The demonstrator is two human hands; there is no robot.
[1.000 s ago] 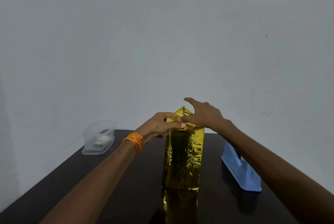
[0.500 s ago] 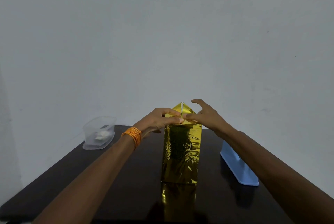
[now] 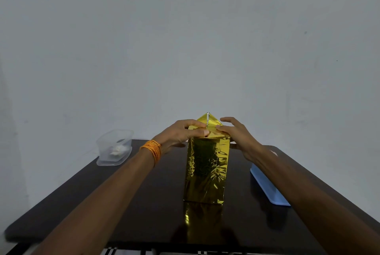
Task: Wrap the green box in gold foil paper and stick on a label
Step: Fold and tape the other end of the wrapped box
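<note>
— Where does the box stand?
— The foil-wrapped box (image 3: 206,172) is upright in the middle of the dark glossy table (image 3: 133,203), with free room around it. The clear plastic tub (image 3: 114,147) on the left and the blue tray (image 3: 269,186) on the right are apart from it.
— Your fingers?
— My left hand (image 3: 181,134) pinches the crinkled gold foil (image 3: 207,120) fold on top; my right hand (image 3: 236,135) grips its corner.

1. The light is dim and soft; the wall (image 3: 185,28) looks grey-blue and darker at the corners.
2. The foil (image 3: 206,168) gives bright glints and mirrors in the glossy table (image 3: 144,203).
3. Shadows on the table are weak.
4. The wide lens stretches the lower edges.
</note>
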